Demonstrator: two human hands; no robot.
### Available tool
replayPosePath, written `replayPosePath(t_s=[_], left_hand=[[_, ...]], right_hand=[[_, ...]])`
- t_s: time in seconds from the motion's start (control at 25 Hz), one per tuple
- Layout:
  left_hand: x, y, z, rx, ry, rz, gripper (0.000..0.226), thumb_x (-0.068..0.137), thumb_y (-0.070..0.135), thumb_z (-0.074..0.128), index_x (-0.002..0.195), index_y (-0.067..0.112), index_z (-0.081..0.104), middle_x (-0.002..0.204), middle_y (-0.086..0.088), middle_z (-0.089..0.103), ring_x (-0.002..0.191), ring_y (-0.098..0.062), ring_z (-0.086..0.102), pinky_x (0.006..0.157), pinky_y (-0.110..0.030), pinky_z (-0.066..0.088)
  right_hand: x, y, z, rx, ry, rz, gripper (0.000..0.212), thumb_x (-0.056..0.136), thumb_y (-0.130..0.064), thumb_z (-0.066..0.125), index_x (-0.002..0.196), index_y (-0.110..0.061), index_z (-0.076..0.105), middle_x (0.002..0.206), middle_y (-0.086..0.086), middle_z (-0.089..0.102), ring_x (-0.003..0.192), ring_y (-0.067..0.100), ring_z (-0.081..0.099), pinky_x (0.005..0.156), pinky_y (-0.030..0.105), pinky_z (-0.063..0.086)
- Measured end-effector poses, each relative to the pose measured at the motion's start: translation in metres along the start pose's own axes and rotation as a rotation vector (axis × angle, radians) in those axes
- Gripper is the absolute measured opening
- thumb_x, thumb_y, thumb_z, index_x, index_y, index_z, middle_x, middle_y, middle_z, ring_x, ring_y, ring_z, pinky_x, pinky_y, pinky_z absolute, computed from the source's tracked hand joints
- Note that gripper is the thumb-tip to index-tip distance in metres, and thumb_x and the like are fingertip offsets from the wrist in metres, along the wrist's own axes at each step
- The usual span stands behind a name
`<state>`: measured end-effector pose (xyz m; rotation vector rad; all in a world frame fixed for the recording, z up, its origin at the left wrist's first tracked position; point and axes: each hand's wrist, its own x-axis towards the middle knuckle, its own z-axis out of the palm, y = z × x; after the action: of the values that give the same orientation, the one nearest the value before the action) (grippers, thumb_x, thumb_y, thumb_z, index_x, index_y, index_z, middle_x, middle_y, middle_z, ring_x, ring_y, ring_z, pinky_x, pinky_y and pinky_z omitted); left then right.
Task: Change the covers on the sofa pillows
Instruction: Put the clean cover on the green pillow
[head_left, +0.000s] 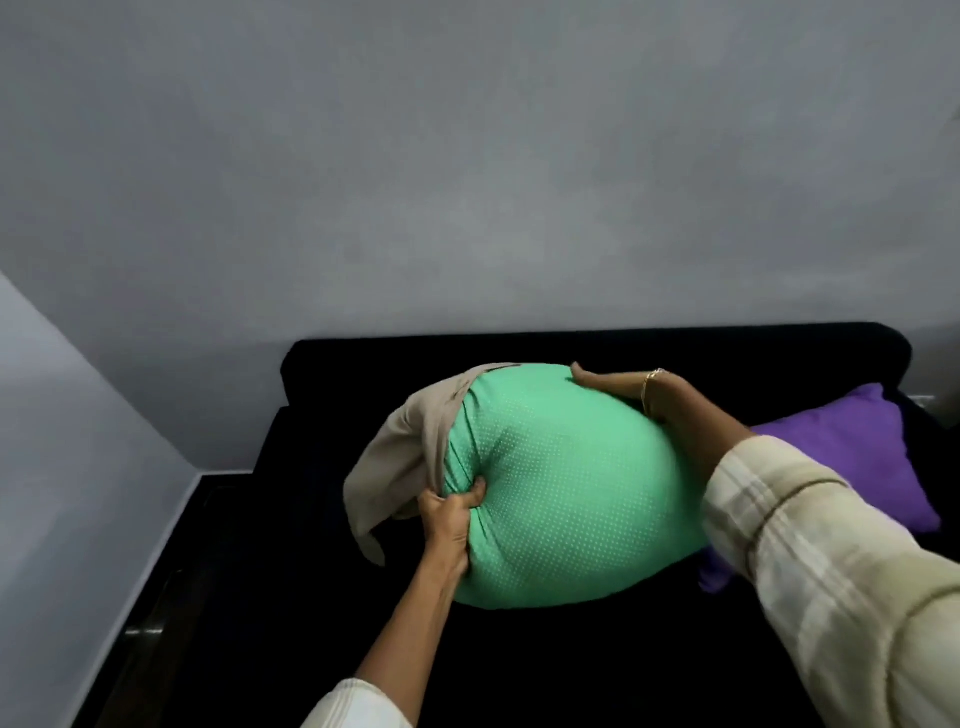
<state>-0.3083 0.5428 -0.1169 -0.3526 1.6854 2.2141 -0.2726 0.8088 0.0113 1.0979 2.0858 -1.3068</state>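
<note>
A plump pillow in a green cover with small white dots (566, 483) is held above the black sofa (571, 665). A beige inner pillow or fabric (410, 447) sticks out of the cover's open left end. My left hand (452, 514) grips the bunched edge of the green cover beside the beige fabric. My right hand (618, 387) lies over the pillow's far top edge, fingers going behind it.
A purple pillow (852, 452) lies on the sofa at the right, partly behind my right sleeve. The sofa back runs along a grey wall (467, 182). Dark floor (150, 623) shows to the left of the sofa.
</note>
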Motion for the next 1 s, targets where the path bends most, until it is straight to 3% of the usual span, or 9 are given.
replayPosePath(t_s=[0.08,0.16,0.32,0.36,0.44,0.56,0.72,0.88,1.0], left_hand=[[-0.006,-0.01,-0.005,0.011,-0.083,-0.018,0.037,0.059,-0.001,0.085,0.093,-0.003,0.069,0.099,-0.018,0.073,0.083,-0.028,0.07,0.068,-0.034,0.059],[-0.009,-0.019,-0.018,0.114,-0.183,-0.163,0.044,0.068,0.01,0.083,0.108,0.0,0.067,0.106,-0.015,0.073,0.094,-0.03,0.07,0.08,-0.041,0.059],[0.002,-0.007,-0.052,1.044,-0.604,-0.492,0.046,0.084,0.03,0.072,0.125,0.025,0.051,0.119,-0.002,0.065,0.103,-0.02,0.062,0.08,-0.033,0.053],[0.008,0.005,-0.051,1.189,-0.631,-0.459,0.045,0.086,0.029,0.071,0.126,0.023,0.053,0.113,-0.003,0.067,0.097,-0.018,0.063,0.073,-0.028,0.05],[0.026,0.032,-0.032,1.23,-0.405,-0.091,0.042,0.083,0.023,0.071,0.122,0.018,0.058,0.103,-0.006,0.068,0.088,-0.02,0.065,0.066,-0.025,0.048],[0.047,0.073,0.009,1.08,-0.088,0.411,0.044,0.079,0.029,0.07,0.118,0.02,0.055,0.111,-0.01,0.06,0.101,-0.031,0.061,0.083,-0.033,0.047],[0.076,0.08,0.036,1.316,-0.138,0.465,0.045,0.083,0.038,0.066,0.123,0.022,0.053,0.117,-0.015,0.064,0.105,-0.04,0.062,0.083,-0.04,0.05],[0.08,0.085,0.053,1.184,-0.124,0.783,0.015,0.088,0.031,0.062,0.091,0.016,0.067,0.09,-0.013,0.07,0.09,-0.035,0.065,0.076,-0.039,0.051],[0.087,0.082,0.041,1.37,-0.166,0.676,0.043,0.078,0.056,0.07,0.102,0.021,0.064,0.093,-0.003,0.061,0.093,-0.027,0.061,0.077,-0.034,0.05]], right_hand=[[0.012,0.012,0.009,0.059,-0.016,0.039,0.113,0.033,-0.062,0.089,0.125,-0.004,0.058,0.107,0.01,0.071,0.096,0.027,0.069,0.093,0.042,0.053],[0.011,0.004,0.024,0.098,0.205,-0.103,0.095,0.037,-0.045,0.094,0.113,-0.001,0.058,0.109,0.007,0.067,0.095,0.024,0.066,0.082,0.033,0.056],[0.003,-0.015,0.064,-0.027,0.383,-0.385,0.054,0.051,-0.01,0.089,0.101,-0.013,0.07,0.091,0.001,0.065,0.086,0.02,0.063,0.056,0.018,0.048],[0.002,-0.015,0.074,-0.164,0.415,-0.388,0.056,0.05,-0.015,0.087,0.103,-0.018,0.072,0.09,0.002,0.069,0.087,0.023,0.066,0.062,0.021,0.05],[-0.004,-0.011,0.088,-0.395,0.482,-0.436,0.068,0.052,-0.019,0.079,0.118,-0.031,0.067,0.102,0.005,0.073,0.097,0.029,0.068,0.079,0.031,0.056],[-0.014,-0.007,0.092,-0.585,0.525,-0.526,0.07,0.058,-0.015,0.067,0.123,-0.041,0.061,0.106,0.003,0.073,0.1,0.032,0.066,0.085,0.036,0.056],[-0.034,-0.011,0.093,-0.812,0.508,-0.618,0.073,0.058,-0.024,0.063,0.127,-0.044,0.055,0.106,0.002,0.071,0.098,0.032,0.066,0.082,0.037,0.055],[-0.037,-0.015,0.101,-0.968,0.448,-0.619,0.075,0.067,-0.025,0.064,0.137,-0.045,0.046,0.107,0.007,0.067,0.098,0.033,0.063,0.079,0.04,0.053],[-0.034,-0.016,0.106,-0.996,0.404,-0.669,0.076,0.068,-0.023,0.063,0.137,-0.047,0.043,0.106,0.005,0.066,0.096,0.032,0.063,0.077,0.04,0.053]])
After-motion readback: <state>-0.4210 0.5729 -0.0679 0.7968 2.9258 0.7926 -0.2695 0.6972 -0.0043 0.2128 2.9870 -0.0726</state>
